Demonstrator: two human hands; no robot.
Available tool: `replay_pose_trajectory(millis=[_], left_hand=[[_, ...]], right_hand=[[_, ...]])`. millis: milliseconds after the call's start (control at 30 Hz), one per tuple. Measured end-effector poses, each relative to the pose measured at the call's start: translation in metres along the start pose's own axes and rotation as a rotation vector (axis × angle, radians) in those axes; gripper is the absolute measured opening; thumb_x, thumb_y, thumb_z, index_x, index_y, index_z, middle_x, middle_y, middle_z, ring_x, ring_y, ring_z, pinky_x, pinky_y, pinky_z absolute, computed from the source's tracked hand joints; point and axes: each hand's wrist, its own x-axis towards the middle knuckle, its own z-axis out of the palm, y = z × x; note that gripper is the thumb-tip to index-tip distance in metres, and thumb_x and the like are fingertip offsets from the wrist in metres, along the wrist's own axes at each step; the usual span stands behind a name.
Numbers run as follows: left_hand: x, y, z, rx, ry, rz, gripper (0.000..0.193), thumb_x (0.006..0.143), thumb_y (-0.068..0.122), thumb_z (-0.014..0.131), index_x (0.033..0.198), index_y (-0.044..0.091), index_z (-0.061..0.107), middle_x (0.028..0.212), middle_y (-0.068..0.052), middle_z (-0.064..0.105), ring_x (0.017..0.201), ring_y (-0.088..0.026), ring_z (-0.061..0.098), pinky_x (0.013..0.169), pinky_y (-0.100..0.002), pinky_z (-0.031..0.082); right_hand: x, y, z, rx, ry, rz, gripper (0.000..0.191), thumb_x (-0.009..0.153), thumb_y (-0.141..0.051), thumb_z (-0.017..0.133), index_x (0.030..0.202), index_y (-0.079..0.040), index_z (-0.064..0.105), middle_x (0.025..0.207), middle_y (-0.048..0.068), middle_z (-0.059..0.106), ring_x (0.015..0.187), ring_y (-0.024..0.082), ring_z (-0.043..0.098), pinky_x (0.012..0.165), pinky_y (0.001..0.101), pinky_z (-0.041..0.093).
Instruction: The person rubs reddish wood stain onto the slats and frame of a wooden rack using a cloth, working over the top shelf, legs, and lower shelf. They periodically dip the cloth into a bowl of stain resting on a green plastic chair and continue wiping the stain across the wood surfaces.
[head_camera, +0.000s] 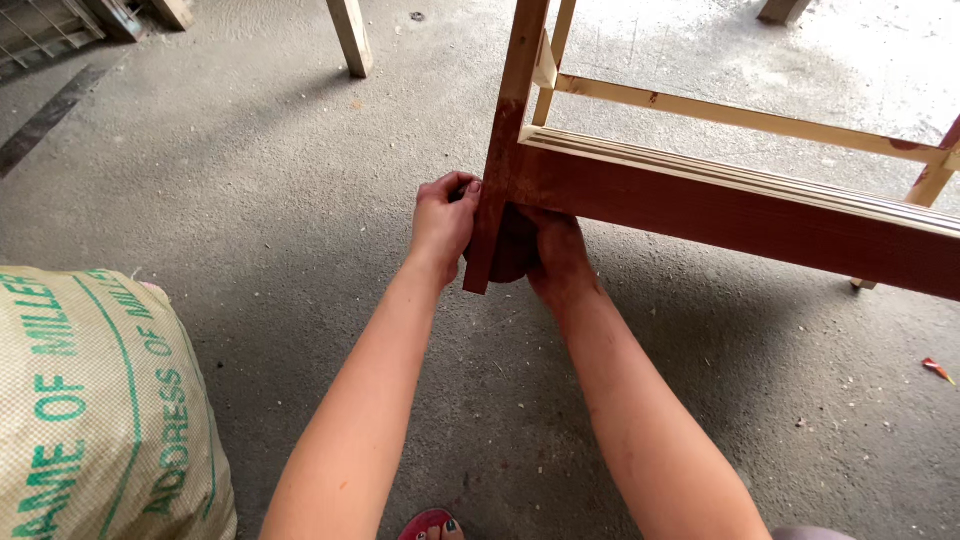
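Near the camera, the left hand (443, 222) and the right hand (553, 252) clamp the upright wooden leg (497, 180) from both sides, its long axis running near to far.

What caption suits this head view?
Both hands, left and right, grip a red-stained wooden frame's leg over concrete floor.

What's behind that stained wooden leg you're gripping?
Behind the stained leg, the right hand shows partly, with stain on it. Its fingertips and anything it holds are covered by the leg. The left hand grips the near edge.

Bulging woven sack (100, 410) lower left (beige, green print)
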Motion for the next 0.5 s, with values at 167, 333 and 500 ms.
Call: replay_pose_trajectory(millis=[167,333,500], left_hand=[[0.002,-0.005,0.0,-0.195,-0.062,0.046,0.018,0.101,0.016,0.062,0.105,0.003,0.073,0.098,-0.006,0.072,0.086,-0.014,0.064,0.076,-0.03,0.053],[-0.001,-0.01,-0.01,0.07,-0.051,0.156,0.02,0.101,0.019,0.062,0.109,0.005,0.074,0.117,-0.005,0.051,0.102,-0.017,0.063,0.09,-0.031,0.054],[-0.007,-0.005,-0.014,0.181,-0.046,0.145,0.023,0.1,0.022,0.06,0.112,0.008,0.073,0.118,-0.004,0.051,0.104,-0.019,0.063,0.092,-0.033,0.055]], right_hand=[[-0.011,-0.008,-0.005,0.001,-0.09,0.07,0.034,0.093,-0.016,0.061,0.125,-0.006,0.062,0.109,0.005,0.072,0.097,0.02,0.069,0.082,0.037,0.055],[-0.01,-0.008,-0.013,-0.051,-0.161,0.076,0.034,0.089,-0.01,0.059,0.122,-0.001,0.063,0.109,0.007,0.072,0.097,0.021,0.069,0.084,0.0371,0.056],[-0.007,-0.005,-0.015,-0.084,-0.128,0.109,0.034,0.088,-0.012,0.058,0.12,0.001,0.063,0.103,0.008,0.072,0.091,0.022,0.068,0.08,0.0383,0.054]])
